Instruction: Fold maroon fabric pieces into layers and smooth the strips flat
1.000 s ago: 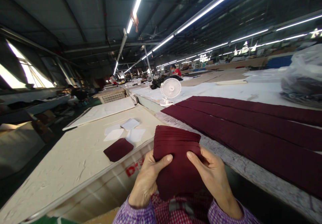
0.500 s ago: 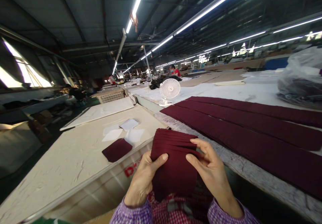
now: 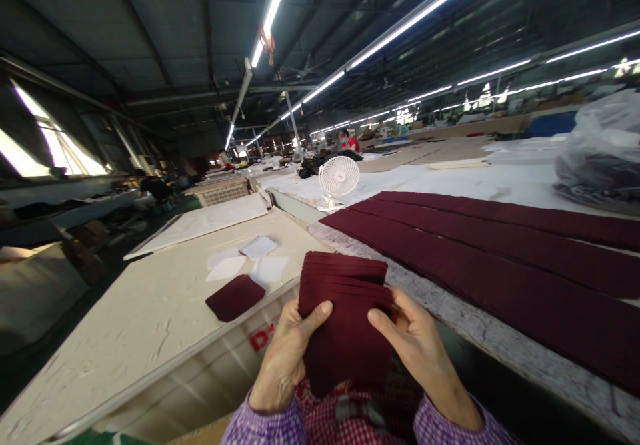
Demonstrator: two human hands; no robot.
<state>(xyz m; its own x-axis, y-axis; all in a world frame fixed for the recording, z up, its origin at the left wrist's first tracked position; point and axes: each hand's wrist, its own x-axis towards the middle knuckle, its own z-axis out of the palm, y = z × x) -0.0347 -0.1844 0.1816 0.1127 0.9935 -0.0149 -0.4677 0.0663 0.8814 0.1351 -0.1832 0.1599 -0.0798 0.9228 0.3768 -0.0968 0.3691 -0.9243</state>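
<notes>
A fanned stack of maroon fabric pieces (image 3: 345,312) is held up in front of me by both hands. My left hand (image 3: 285,358) grips its left edge, thumb lying across the front piece. My right hand (image 3: 417,352) clasps the right edge, thumb on the front and fingers behind. A single maroon fabric piece (image 3: 235,297) lies on the cream board (image 3: 130,325) to the left, near a few white cut pieces (image 3: 250,262).
Long maroon fabric strips (image 3: 500,252) lie across the cutting table on the right. A small white fan (image 3: 339,178) stands behind them. A plastic bag (image 3: 600,152) sits at the far right. Other people work at distant tables (image 3: 347,140).
My right hand's fingers, lifted over the stack's top edge half a second ago, have dropped back behind the right side. The fanned pieces have shifted slightly.
</notes>
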